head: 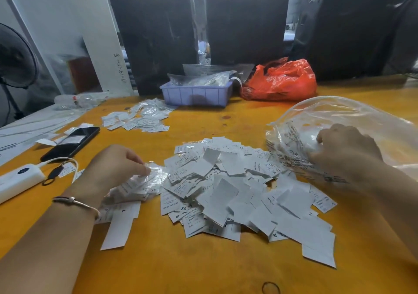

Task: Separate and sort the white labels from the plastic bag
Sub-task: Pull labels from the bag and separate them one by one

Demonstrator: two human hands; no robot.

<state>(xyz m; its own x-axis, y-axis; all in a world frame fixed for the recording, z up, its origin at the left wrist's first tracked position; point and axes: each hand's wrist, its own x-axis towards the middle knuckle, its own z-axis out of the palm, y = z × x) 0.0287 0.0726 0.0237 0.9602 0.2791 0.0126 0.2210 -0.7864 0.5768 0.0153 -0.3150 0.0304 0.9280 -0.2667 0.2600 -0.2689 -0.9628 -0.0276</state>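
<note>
Spreading across an orange table [203, 271], a heap of white labels [237, 192] lies between both hands. Dark wrapped bundles [246, 20] stand behind a lilac tray [196, 95] and a red bag [282, 81]. The left hand [113, 169] pinches a small clear packet [153, 173]; the right hand [343, 146] grips the plastic bag [339, 117]. A phone [72, 143] and a power bank [18, 178] sit at the left.

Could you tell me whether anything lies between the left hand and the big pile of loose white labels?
Yes: the left hand pinches a small crinkled clear plastic packet of XS labels, lying against the left edge of the loose white label pile.
</note>
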